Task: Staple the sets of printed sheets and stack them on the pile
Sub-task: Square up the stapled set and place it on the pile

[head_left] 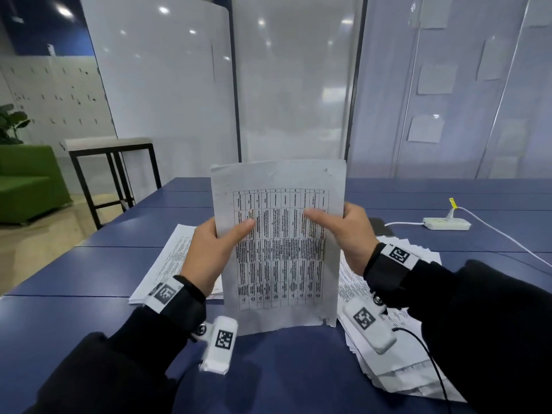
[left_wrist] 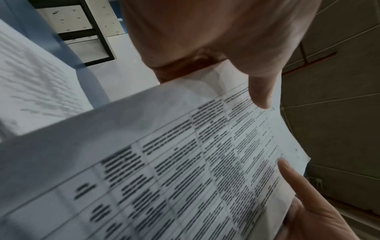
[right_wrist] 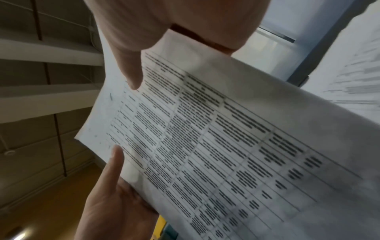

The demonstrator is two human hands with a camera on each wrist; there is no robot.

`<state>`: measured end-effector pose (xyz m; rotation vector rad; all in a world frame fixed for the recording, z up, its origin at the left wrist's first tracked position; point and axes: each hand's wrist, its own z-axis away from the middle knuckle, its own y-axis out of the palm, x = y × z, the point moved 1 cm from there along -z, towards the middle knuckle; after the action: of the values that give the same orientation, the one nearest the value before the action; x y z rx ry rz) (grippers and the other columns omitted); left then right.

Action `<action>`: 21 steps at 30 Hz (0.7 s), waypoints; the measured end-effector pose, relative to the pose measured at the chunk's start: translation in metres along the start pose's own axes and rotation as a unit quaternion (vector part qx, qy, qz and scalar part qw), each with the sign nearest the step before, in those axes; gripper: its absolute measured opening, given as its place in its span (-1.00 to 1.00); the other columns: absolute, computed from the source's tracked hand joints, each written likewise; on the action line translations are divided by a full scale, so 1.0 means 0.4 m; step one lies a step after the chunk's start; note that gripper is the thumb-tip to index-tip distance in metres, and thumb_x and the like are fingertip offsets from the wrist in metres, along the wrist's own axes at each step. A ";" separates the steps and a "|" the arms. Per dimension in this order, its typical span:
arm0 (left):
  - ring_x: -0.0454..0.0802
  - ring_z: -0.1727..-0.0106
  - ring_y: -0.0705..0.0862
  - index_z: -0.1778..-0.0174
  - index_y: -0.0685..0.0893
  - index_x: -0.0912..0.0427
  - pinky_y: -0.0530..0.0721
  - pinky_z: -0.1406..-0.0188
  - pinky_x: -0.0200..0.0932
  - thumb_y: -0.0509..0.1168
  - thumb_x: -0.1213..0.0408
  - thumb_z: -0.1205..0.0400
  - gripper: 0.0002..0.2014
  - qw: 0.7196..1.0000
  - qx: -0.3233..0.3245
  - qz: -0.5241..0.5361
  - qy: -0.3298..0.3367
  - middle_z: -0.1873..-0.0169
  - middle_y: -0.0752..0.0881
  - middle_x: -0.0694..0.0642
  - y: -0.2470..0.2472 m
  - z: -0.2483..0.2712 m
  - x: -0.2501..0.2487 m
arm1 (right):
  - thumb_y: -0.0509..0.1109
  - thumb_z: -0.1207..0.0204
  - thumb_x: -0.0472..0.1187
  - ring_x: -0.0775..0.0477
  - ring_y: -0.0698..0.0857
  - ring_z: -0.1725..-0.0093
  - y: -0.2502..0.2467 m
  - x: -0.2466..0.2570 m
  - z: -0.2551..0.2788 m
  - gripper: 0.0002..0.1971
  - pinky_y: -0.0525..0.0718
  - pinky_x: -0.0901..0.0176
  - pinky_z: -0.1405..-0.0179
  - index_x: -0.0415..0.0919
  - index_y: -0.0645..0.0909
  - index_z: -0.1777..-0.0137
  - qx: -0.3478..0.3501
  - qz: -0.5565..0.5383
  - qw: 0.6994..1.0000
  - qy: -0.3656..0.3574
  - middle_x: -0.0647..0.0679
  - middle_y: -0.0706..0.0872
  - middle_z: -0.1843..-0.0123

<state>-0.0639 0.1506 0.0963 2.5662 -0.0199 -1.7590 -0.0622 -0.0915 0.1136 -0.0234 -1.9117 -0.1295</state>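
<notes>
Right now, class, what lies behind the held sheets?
Behind the sheets, on the blue table, paper piles show at either side. The middle is covered; no stapler is visible.

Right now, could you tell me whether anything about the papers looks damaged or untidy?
Yes. The held set of sheets, gripped by the left hand and right hand, has ragged, dog-eared corners. The loose pile on the right is fanned out unevenly; the pile on the left looks neater.
</notes>
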 end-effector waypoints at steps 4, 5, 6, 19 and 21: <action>-0.09 -0.23 0.83 -0.23 0.82 0.12 0.73 -0.34 -0.06 0.51 0.19 -0.64 -0.74 0.998 -0.007 0.025 0.053 -0.12 0.89 -0.03 0.022 -0.048 -0.071 | 0.58 -0.57 -0.29 -0.25 0.85 -0.18 0.016 0.058 -0.038 -0.85 0.73 -0.29 -0.39 -0.30 0.80 -0.10 -0.015 -0.023 1.000 -0.011 -0.19 0.90 -0.09; -0.10 -0.21 0.84 -0.19 0.83 0.13 0.74 -0.30 -0.11 0.50 0.22 -0.66 -0.79 0.997 -0.016 0.023 0.068 -0.09 0.89 -0.03 0.027 -0.063 -0.086 | 0.57 -0.58 -0.30 -0.26 0.85 -0.18 0.020 0.068 -0.048 -0.84 0.73 -0.30 -0.38 -0.32 0.80 -0.11 -0.022 -0.026 0.999 -0.016 -0.20 0.89 -0.09; -0.09 -0.18 0.85 -0.16 0.84 0.15 0.76 -0.28 -0.13 0.50 0.23 -0.67 -0.82 0.997 -0.025 0.022 0.076 -0.06 0.90 -0.02 0.031 -0.075 -0.097 | 0.57 -0.58 -0.30 -0.27 0.85 -0.18 0.022 0.077 -0.055 -0.82 0.73 -0.30 -0.37 -0.35 0.79 -0.14 -0.028 -0.030 0.999 -0.020 -0.21 0.89 -0.10; -0.18 -0.11 0.85 -0.07 0.86 0.00 0.70 -0.09 -0.23 0.54 0.15 -0.64 -0.88 0.999 -0.028 0.013 0.029 -0.01 0.90 -0.12 0.041 -0.027 -0.028 | 0.67 -0.47 -0.27 -0.07 0.88 -0.12 0.004 0.005 -0.012 -0.77 0.77 0.01 -0.28 -0.30 0.80 -0.09 -0.020 -0.007 1.000 -0.004 -0.12 0.91 -0.04; -0.18 -0.10 0.85 -0.05 0.87 -0.01 0.72 -0.16 -0.15 0.55 0.13 -0.62 -0.88 0.999 -0.030 0.003 0.015 0.00 0.90 -0.12 0.042 -0.016 -0.006 | 0.73 -0.40 -0.15 -0.28 0.85 -0.19 0.005 -0.013 -0.002 -0.55 0.75 -0.18 -0.36 -0.47 0.77 -0.14 -0.020 0.005 1.000 0.002 -0.30 0.87 -0.12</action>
<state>-0.0586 0.1338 0.1012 2.5477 0.0262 -1.6923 -0.0595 -0.0894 0.1092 -0.0596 -1.9051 -0.1597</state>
